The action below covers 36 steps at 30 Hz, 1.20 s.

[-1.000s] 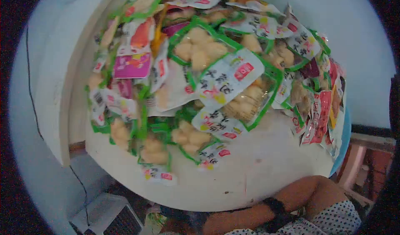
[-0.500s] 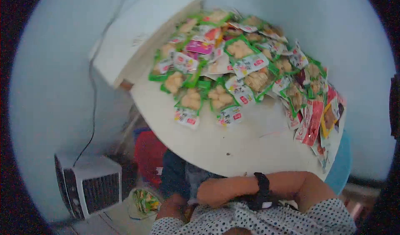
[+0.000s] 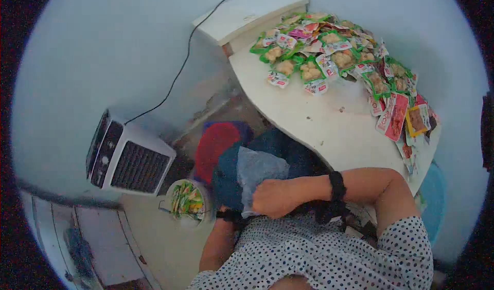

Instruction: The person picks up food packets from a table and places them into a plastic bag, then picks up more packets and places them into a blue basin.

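My right hand (image 3: pixel 272 197) is closed over a clear plastic bag (image 3: pixel 261 167) above my lap, and the bag hangs across my dark trousers. My left hand (image 3: pixel 225 208) is low beside the bag, at the bag's left. Most of it is hidden, so its fingers and anything in them do not show. Up on the white table (image 3: pixel 319 120) lies a heap of small packed snacks (image 3: pixel 311 70), many with green edges and pale contents. Red packets (image 3: pixel 394 116) and a yellow-edged packet (image 3: pixel 417 119) lie at the heap's right end.
On the floor to my left stands a bucket (image 3: pixel 209 215) with green and yellow packets (image 3: pixel 187 200) inside. Behind it is a grey-white air cooler (image 3: pixel 141 161) with a black cord (image 3: pixel 180 74). A red stool (image 3: pixel 213 146) is under the table's edge, and a blue tub (image 3: pixel 435 202) stands at right.
My view has swung down and left, so the bucket and cooler show more fully. The clear plastic bag now shows plainly under my right hand.
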### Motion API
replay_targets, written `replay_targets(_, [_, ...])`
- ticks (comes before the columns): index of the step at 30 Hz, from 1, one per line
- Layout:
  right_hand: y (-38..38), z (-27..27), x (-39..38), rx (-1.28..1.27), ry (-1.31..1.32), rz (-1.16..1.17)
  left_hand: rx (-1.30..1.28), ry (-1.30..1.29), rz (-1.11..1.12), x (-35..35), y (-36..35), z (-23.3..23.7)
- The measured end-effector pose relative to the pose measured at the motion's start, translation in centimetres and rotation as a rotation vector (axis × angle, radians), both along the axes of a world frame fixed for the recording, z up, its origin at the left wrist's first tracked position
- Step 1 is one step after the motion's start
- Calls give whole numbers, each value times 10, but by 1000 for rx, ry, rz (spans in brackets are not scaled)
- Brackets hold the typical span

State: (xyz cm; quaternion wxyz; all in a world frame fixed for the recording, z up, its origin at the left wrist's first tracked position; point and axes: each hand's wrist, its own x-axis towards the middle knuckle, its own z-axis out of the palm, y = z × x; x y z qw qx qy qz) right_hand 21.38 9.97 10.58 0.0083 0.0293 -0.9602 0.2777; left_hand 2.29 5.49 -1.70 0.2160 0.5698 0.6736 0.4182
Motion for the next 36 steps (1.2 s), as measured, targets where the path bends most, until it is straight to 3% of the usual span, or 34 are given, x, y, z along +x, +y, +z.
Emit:
replay_targets(6, [-41, 8, -2, 134, 24, 170, -99, -25, -34, -15, -69, 0])
replay_targets(12, [-27, 1, -6, 76, -116, 182, -269, -18, -126, -24, -108, 4])
replay_targets(21, [-17, 6, -5, 8, -142, 163, -491, 202, -600, -26, -83, 47])
replay_targets(24, [-28, 12, 2, 16, 4, 199, -813, 437, -805, -40, -100, 70])
replay_targets(27, [-48, 22, 4, 106, -142, 189, -1003, 524, -933, -54, -109, 101])
replay_targets(29, [-54, 35, 6, 127, -183, 197, -901, 402, -797, -65, -104, 120])
replay_targets(32, [-58, 32, 7, 154, -206, 222, -510, 89, -435, -82, -89, 117])
replay_targets(35, [-63, 23, 8, 145, -186, 233, -255, 213, -319, -91, -57, 64])
replay_targets(36, [-61, 22, 9, 140, -179, 229, -292, 207, -341, -94, -49, 31])
